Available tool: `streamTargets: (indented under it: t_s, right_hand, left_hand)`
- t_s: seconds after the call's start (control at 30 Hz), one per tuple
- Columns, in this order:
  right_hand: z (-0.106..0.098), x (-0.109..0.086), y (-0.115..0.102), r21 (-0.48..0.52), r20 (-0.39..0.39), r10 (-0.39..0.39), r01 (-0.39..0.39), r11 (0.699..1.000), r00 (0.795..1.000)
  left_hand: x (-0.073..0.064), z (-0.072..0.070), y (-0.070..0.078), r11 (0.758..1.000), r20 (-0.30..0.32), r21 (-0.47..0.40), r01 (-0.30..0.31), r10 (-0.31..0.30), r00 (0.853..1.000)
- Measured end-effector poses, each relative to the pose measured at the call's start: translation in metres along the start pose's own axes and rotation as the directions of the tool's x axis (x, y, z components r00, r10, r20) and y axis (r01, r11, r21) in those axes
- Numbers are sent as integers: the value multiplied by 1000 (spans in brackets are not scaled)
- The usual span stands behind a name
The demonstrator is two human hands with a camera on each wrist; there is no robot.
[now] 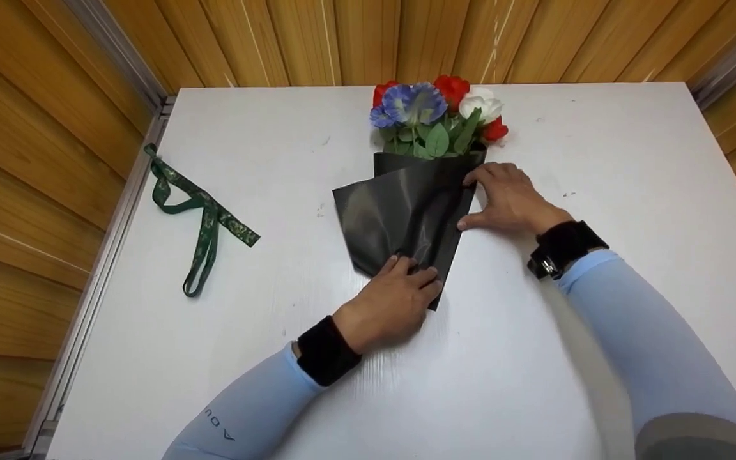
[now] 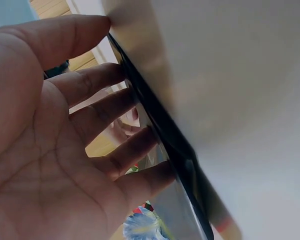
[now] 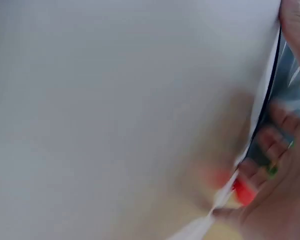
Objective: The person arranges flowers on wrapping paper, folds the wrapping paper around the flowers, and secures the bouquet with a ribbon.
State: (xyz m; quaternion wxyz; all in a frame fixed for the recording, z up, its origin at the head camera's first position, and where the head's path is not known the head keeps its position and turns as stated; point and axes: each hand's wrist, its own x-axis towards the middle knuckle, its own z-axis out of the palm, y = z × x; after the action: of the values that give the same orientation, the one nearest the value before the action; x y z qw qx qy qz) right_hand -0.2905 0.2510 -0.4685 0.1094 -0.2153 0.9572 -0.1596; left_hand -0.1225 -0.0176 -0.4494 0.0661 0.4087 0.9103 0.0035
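A bouquet of red, blue and white flowers [image 1: 419,105] with green leaves lies on the white table. Black wrapping paper [image 1: 381,214] is folded around its lower part, narrowing to a point near me. My left hand [image 1: 397,306] presses the lower part of the wrap with its fingertips; in the left wrist view its fingers [image 2: 110,112] are spread and nearly straight against the dark sheet. On the wrap's right edge, my right hand [image 1: 505,198] lays its fingertips near the top, its thumb apart and touching lower down. The stems are hidden inside the paper.
A looped dark green patterned ribbon [image 1: 199,201] lies on the left side of the white table [image 1: 266,364]. Wood-look panels [image 1: 368,41] stand along the back and sides, with a metal rail [image 1: 109,262] at the left edge.
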Motion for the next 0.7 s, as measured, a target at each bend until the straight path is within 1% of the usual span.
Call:
streamTargets:
  t_s: [0.1, 0.2, 0.27, 0.33, 0.4, 0.5, 0.57, 0.63, 0.7]
  right_hand:
    - [-9, 14, 13, 74, -41, 12, -9, 997, 999]
    - [-16, 23, 22, 131, -94, 61, -49, 990, 994]
    - [-18, 26, 25, 145, -128, 103, -85, 986, 986]
    - [-19, 28, 26, 136, -145, 136, -117, 984, 980]
    - [-19, 26, 23, 96, -154, 149, -136, 986, 977]
    - [-16, 17, 12, -13, -142, 143, -146, 989, 979]
    - [-11, 7, -2, -91, -123, 130, -142, 986, 984]
    - [-3, -7, -18, -156, -110, 101, -118, 981, 989]
    - [6, -23, -36, -192, -92, 74, -91, 977, 993]
  left_hand:
    - [-1, 1, 0, 1000, 3, -3, 5, -5, 1000]
    - [-2, 1, 0, 1000, 11, -4, 10, -10, 1000]
    - [-2, 1, 0, 1000, 13, -6, 10, -10, 1000]
    - [-2, 1, 1, 1000, 17, -8, 11, -11, 1000]
    - [-2, 1, 1, 1000, 26, -9, 12, -11, 1000]
    - [-2, 1, 3, 1000, 51, -6, 10, -10, 999]
    - [-3, 2, 3, 1000, 57, -7, 5, -5, 998]
    - [-3, 2, 3, 1000, 58, -17, -7, 8, 998]
    - [-4, 2, 1, 999, 56, -22, -25, 26, 998]
